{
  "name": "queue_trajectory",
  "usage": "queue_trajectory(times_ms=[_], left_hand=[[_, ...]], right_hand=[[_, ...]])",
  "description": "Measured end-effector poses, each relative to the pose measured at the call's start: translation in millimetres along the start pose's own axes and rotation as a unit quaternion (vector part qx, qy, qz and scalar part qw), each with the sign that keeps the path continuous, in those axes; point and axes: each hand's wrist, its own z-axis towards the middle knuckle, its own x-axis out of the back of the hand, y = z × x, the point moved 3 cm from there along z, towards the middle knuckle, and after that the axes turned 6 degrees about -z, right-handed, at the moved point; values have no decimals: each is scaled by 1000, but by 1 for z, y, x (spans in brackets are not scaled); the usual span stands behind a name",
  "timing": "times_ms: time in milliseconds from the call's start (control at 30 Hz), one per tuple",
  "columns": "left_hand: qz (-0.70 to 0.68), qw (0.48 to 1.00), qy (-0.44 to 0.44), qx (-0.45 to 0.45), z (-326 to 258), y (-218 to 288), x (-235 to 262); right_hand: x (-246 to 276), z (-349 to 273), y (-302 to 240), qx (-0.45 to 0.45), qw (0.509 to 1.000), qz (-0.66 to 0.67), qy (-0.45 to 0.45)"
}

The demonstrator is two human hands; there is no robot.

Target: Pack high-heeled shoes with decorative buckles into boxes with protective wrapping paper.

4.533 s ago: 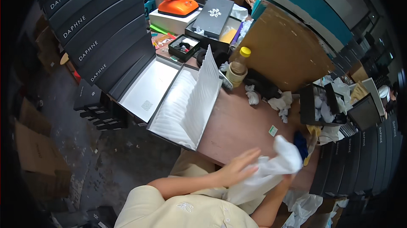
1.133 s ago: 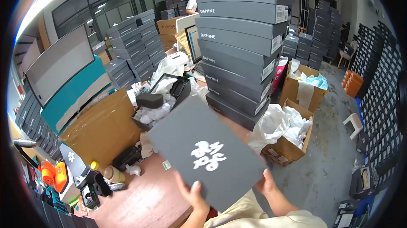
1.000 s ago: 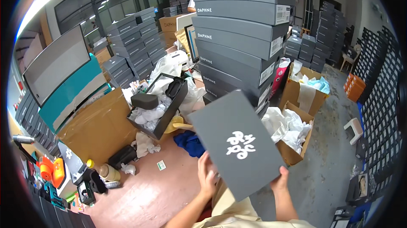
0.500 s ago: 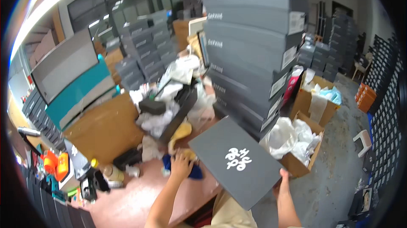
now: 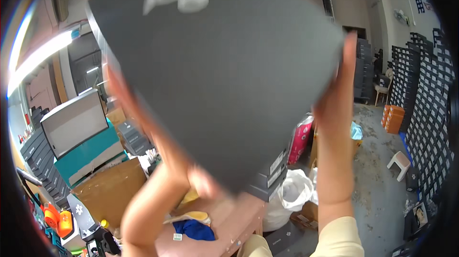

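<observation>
**Inspector:** Premises first, then left to right.

**Me:** Storeroom, concrete floor (image 5: 377, 185). Far below my left hand (image 5: 125, 95) sits a brown cardboard carton (image 5: 112, 192) with a teal box (image 5: 91, 154) behind it. Beneath my forearms is a reddish table (image 5: 229, 223) carrying a blue cloth (image 5: 193, 229). Under my right hand (image 5: 337, 97) lies a white plastic bag (image 5: 291, 192); beyond it, against the wall, stacks of dark boxes (image 5: 423, 113).

**Inspector:** The item?

**Me:** A dark grey box (image 5: 215, 65), flat and broad, raised overhead between both hands, tilted, with a pale emblem on its face.

**Inspector:** Grip?

**Me:** Left hand grasps the left edge, fingers blurred. Right hand is pressed flat along the right edge, fingers extended upward. Both are engaged, neither clenched.

**Inspector:** Handling assessment?

**Me:** I judge it light, rigid board, smooth-faced and likely slippery under flat palms. Corners could crush. Best held at opposite edges near the middle, thumbs under the bottom.
</observation>
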Motion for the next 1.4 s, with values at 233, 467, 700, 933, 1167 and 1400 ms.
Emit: queue_trajectory(times_ms=[233,467,700,933,1167,1400], left_hand=[[26,993,118,-3,181,-71,-58],[-98,979,-50,170,150,-150,-122],[-42,978,-84,184,133,-162,-137],[-62,957,-140,245,122,-204,-139],[15,967,-122,224,101,-258,-154],[155,984,-64,64,-30,-148,-113]], right_hand=[[29,234,-72,195,977,-75,-41],[81,237,-9,96,923,-362,86],[100,265,16,215,808,-531,138],[66,231,46,202,771,-595,101],[50,226,63,237,730,-639,58],[-23,72,40,490,713,-501,-23]])
